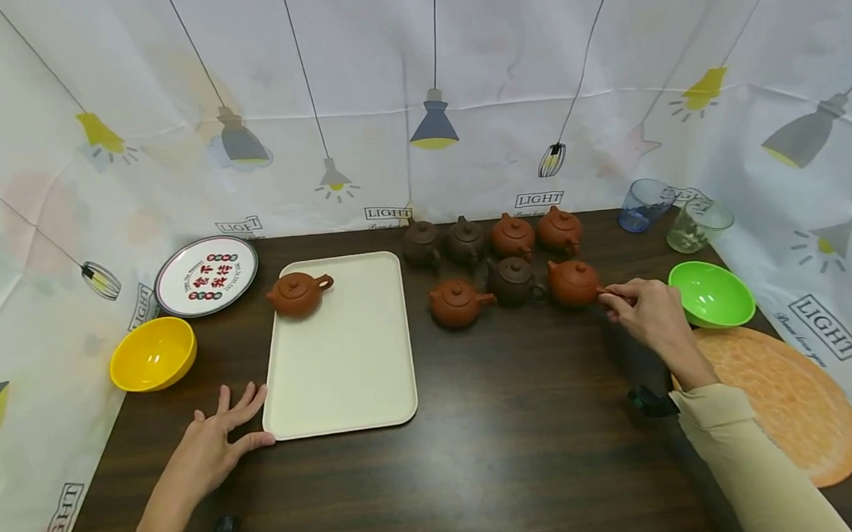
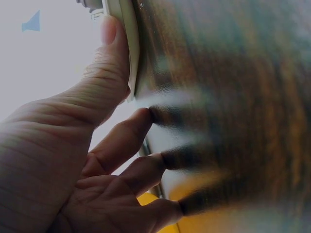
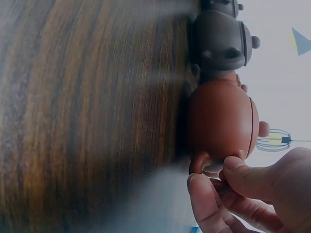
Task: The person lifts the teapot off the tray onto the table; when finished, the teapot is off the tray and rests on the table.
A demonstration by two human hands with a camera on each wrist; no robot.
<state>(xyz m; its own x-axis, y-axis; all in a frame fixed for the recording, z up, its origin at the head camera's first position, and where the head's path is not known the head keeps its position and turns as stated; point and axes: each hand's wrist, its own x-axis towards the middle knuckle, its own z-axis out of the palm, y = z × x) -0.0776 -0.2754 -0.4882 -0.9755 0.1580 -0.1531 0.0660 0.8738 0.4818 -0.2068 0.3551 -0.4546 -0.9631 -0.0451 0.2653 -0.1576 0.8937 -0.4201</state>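
Observation:
My right hand [image 1: 645, 312] pinches the handle of a reddish-brown teapot [image 1: 573, 282] between thumb and fingers. In the right wrist view, the teapot [image 3: 221, 121] has its handle toward the hand, with a dark brown teapot [image 3: 221, 41] beyond it. My left hand [image 1: 208, 446] rests at the near left corner of a cream tray [image 1: 344, 357], fingers spread. Its thumb [image 2: 112, 53] lies along the tray's edge in the left wrist view, while other fingertips touch the table. Another reddish-brown teapot [image 1: 299, 294] sits on the tray's far left part.
Several more teapots stand in two rows, among them a reddish-brown one [image 1: 456, 303] and a dark one [image 1: 514, 281]. A white plate [image 1: 177, 286] and yellow bowl [image 1: 153, 354] are left. At right are a green bowl [image 1: 713, 293], blue glass [image 1: 643, 206], clear glass [image 1: 696, 226] and round orange mat [image 1: 781, 393].

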